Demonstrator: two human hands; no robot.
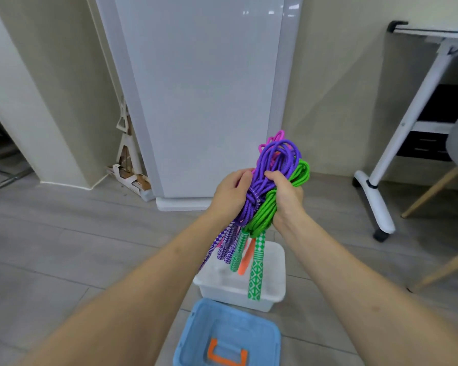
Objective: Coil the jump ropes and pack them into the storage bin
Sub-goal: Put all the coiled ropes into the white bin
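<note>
Both my hands hold one bundle of coiled jump ropes at chest height over the floor. My left hand (230, 194) grips the purple rope (275, 159) side. My right hand (286, 199) grips the green rope (300, 173) side. A pink rope (274, 137) loops out at the top behind them. Patterned purple handles (226, 247), green handles (257, 270) and an orange handle (246, 260) hang down from the bundle. Directly below stands the white translucent storage bin (273, 294), open on the floor.
A blue lid (222, 331) with an orange handle lies on the floor in front of the bin. A white panel (204, 101) leans against the wall behind. A white wheeled desk leg (376, 196) and wooden chair legs (434, 188) stand at the right.
</note>
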